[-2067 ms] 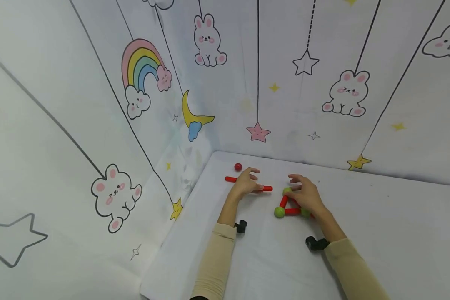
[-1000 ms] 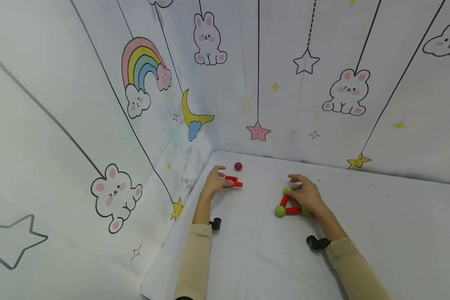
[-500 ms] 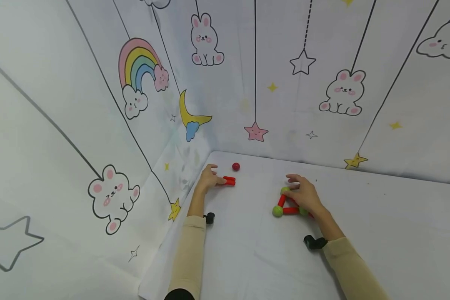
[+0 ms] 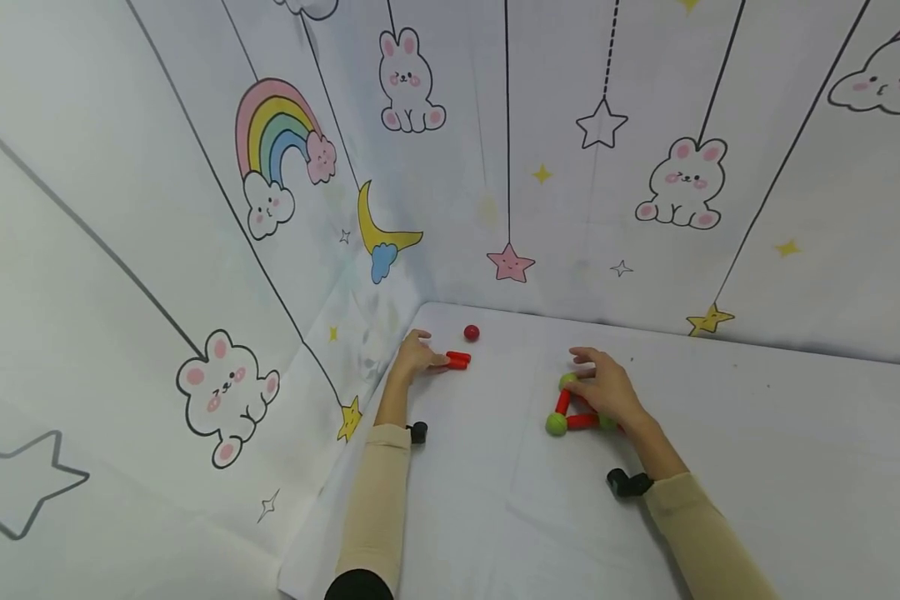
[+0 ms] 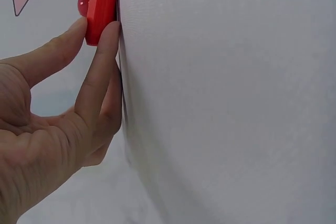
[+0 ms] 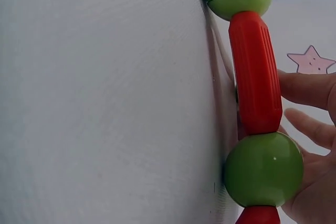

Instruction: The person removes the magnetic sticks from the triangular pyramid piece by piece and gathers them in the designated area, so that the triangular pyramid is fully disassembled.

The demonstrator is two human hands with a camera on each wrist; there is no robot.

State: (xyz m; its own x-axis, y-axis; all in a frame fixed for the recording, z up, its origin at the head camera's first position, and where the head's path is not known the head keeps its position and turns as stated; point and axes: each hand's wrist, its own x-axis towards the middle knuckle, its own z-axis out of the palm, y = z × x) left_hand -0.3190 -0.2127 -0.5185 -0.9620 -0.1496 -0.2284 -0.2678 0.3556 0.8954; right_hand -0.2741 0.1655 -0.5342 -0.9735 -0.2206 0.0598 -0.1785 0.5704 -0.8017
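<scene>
Two short red rods lie side by side at the far left of the table. My left hand pinches the left end of the nearer rod; in the left wrist view its thumb and a finger sit on either side of the red rod. To the right stands a triangle of green balls joined by red rods. My right hand holds it, thumb against the far green ball. In the right wrist view a red rod and a green ball cover parts of the fingers.
A red ball lies just behind the two rods. The white table meets cloth walls printed with rabbits and stars at its back and left.
My left hand has moved left with a red rod, bringing it alongside the other one. The rods now sit further left together. My right hand and the triangle have stayed in place.
</scene>
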